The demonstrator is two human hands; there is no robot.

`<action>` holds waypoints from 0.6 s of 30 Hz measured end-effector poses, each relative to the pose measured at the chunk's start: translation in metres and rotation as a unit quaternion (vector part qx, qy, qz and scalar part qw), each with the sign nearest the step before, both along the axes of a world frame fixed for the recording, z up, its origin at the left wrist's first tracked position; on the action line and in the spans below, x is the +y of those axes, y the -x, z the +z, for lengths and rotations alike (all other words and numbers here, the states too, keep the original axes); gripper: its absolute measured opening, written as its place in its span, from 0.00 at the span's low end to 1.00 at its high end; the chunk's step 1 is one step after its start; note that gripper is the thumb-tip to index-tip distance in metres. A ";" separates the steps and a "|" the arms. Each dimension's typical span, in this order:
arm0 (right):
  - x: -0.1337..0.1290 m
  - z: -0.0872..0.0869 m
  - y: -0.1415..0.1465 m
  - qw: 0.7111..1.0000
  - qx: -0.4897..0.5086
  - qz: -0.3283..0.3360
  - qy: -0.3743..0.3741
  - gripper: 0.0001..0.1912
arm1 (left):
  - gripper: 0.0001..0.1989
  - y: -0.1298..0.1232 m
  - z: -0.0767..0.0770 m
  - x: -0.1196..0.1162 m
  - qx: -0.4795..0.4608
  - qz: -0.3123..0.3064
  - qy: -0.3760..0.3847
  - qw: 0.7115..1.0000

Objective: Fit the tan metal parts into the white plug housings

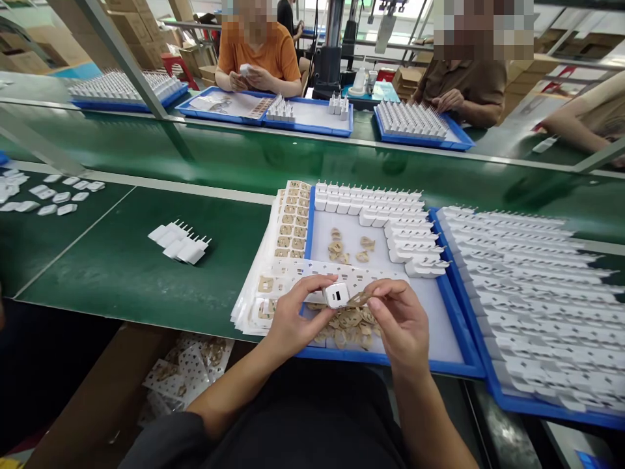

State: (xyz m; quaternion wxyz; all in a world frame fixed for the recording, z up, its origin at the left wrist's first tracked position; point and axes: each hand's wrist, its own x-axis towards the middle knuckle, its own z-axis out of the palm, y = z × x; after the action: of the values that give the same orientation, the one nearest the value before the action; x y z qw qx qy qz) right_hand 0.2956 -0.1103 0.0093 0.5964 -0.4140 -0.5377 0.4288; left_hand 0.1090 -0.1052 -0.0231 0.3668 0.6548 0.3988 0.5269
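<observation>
My left hand [301, 316] grips a white charger [336, 296] between thumb and fingers, its end with a dark port facing me. Beside it, my right hand [401, 320] pinches a thin tan sticker [360, 298] that reaches the charger's right side. Both hands are over a blue-rimmed tray [454, 326]. Below them lies a pile of loose tan pieces [349, 326]. White chargers [371, 198] with upward pins stand in rows at the tray's back and right. Sheets of tan stickers [293, 225] are stacked along its left side, and a perforated strip [312, 268] crosses the tray behind my hands.
A second blue tray [469, 332] full of chargers stands at the right. Several chargers [180, 242] lie on the green bench [122, 280], with white parts [61, 197] farther left. People work behind more trays across the green conveyor [234, 156].
</observation>
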 end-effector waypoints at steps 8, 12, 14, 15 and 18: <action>0.008 0.014 -0.012 0.989 -0.094 0.096 0.058 0.02 | 0.22 0.007 0.009 0.002 0.053 -0.036 -0.064 0.996; 0.010 0.016 -0.013 0.987 -0.095 0.101 0.080 0.03 | 0.24 0.009 0.009 0.002 0.053 -0.044 -0.059 0.996; 0.010 0.017 -0.011 0.987 -0.098 0.097 0.082 0.04 | 0.24 0.009 0.009 0.001 0.055 -0.045 -0.059 0.996; 0.010 0.017 -0.010 0.987 -0.100 0.094 0.081 0.04 | 0.24 0.009 0.009 0.001 0.056 -0.045 -0.060 0.996; 0.010 0.017 -0.009 0.988 -0.097 0.086 0.081 0.04 | 0.24 0.009 0.009 0.001 0.057 -0.046 -0.062 0.995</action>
State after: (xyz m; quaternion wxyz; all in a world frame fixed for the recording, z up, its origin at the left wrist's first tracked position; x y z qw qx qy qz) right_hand 0.3048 -0.1003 0.0262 0.4665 -0.4530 -0.5901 0.4785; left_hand 0.0998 -0.1039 -0.0141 0.3256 0.7233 0.3550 0.4947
